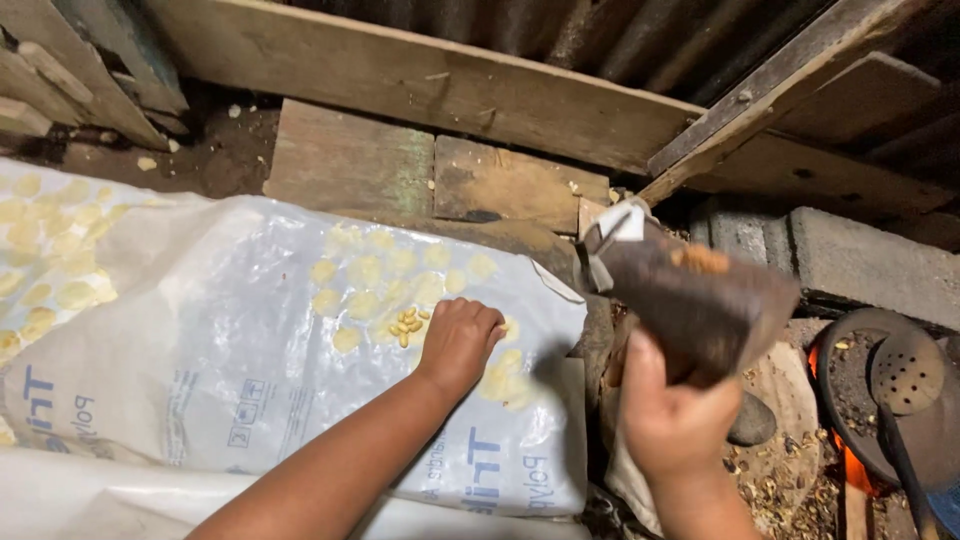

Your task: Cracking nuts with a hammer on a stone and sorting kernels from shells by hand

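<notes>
My left hand [460,340] rests knuckles-up on a white plastic sheet [230,330], fingers curled, right beside a small heap of yellow kernels [407,326]. Whether it holds anything underneath is hidden. Pale flattened yellow discs [365,270] lie in rows around it on the sheet. My right hand [670,410] grips the lower end of a dark, worn metal scoop-like sheet [690,295] tilted up to the right of the plastic, with a few orange-brown kernels [700,260] lying on its upper part.
More pale discs [45,240] lie at the far left. Wooden planks [420,170] and a beam [420,75] run along the back. Grey concrete blocks [850,260] sit at right. A dark pan [860,390] over glowing embers holds a perforated ladle [905,375].
</notes>
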